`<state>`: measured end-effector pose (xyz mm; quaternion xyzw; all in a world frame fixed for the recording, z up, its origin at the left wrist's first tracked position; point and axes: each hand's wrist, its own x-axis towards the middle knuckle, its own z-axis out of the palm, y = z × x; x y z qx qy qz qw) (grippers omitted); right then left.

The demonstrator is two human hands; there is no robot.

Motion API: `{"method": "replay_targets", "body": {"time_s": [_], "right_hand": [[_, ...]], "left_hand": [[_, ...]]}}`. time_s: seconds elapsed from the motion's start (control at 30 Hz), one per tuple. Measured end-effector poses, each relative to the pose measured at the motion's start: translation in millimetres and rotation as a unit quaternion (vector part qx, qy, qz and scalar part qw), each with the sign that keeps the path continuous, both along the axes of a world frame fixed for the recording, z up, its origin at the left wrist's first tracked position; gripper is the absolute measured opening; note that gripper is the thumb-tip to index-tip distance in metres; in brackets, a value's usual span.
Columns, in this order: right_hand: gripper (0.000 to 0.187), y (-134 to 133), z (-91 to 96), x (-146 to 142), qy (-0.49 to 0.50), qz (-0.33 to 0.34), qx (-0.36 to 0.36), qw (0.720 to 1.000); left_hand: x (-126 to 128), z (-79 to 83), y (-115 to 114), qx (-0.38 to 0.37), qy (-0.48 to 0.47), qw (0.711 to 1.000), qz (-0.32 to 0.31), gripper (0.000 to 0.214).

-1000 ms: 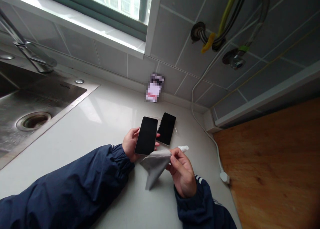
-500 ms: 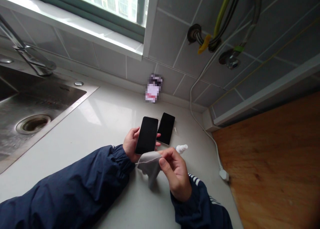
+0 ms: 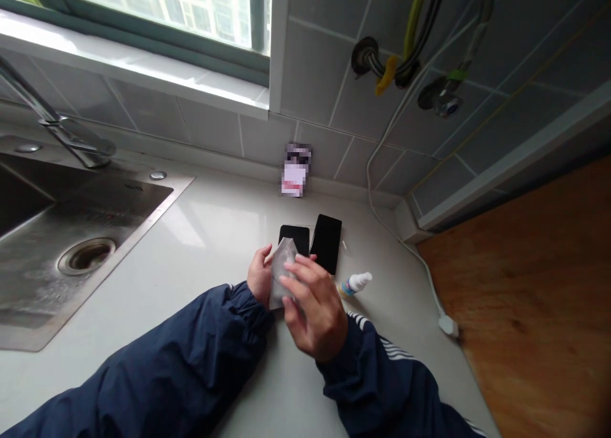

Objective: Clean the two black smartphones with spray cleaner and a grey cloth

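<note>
My left hand [image 3: 260, 274] is wrapped round a black smartphone [image 3: 294, 235], its thumb along the left edge and fingertips showing at the right. A thin grey cloth [image 3: 283, 274] lies spread over the phone's screen and hides its lower part. Over the cloth hovers my right hand [image 3: 311, 304], fingers apart and slightly blurred; its fingertips are at or just above the fabric. A second black phone [image 3: 327, 244] lies on the counter just right of the held one. Close beyond my right hand stands a small spray bottle [image 3: 355, 283] with a white top.
A steel sink [image 3: 95, 234] with a faucet [image 3: 71, 139] is set into the white counter [image 3: 210, 234] at left. Against the tiled wall leans a pixelated card-like object [image 3: 294, 170]. A white cable [image 3: 382, 218] runs down to a plug [image 3: 449, 326] beside a wooden panel [image 3: 534, 279].
The cloth, pinched in my right hand and hanging below the phone before, now lies over its screen. My right hand's fingers have spread, and the spray bottle shows more fully.
</note>
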<state>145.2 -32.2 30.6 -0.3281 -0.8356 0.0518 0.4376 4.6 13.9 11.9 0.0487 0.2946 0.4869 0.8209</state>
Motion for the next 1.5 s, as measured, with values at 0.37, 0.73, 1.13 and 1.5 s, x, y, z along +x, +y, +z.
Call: {"method": "replay_targets", "body": {"time_s": [0.37,0.73,1.13,1.5], "right_hand": [[0.044,0,-29.8,22,-0.147,0.035,-0.040,0.988],[0.031,4,-31.6,21,-0.051,-0.042,-0.009,0.998],[0.026,2,-26.0,24,0.085,-0.094,-0.029,0.992],[0.037,3,-21.9,25,0.010,-0.147,-0.009,0.989]], "left_hand": [[6,8.7,-2,-0.022,0.049,0.999,-0.005,0.061],[8,5.7,-1,-0.038,0.009,0.999,0.021,0.053],[1,0.1,-1,-0.008,-0.042,0.999,-0.017,0.063],[0,-5.0,0,-0.018,-0.037,0.999,-0.020,0.058]]}}
